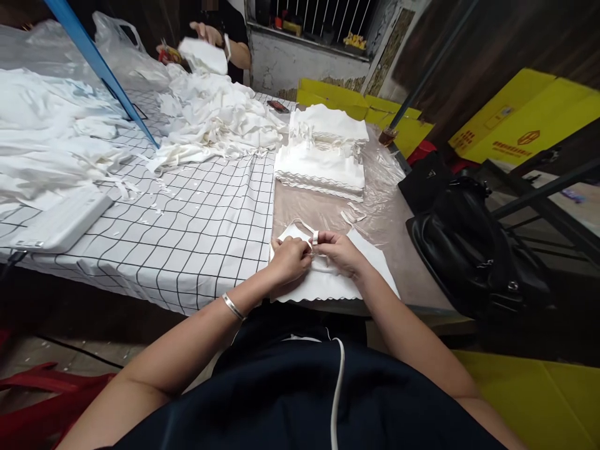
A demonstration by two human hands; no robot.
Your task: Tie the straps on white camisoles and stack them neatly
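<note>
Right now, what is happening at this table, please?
A person seated at the table edge works on a flat white cloth piece. The left hand and right hand meet over it and pinch its thin white strap. Behind lies a stack of folded white pieces and a loose heap of white cloth. Across the table, another person's hands hold a white piece too.
</note>
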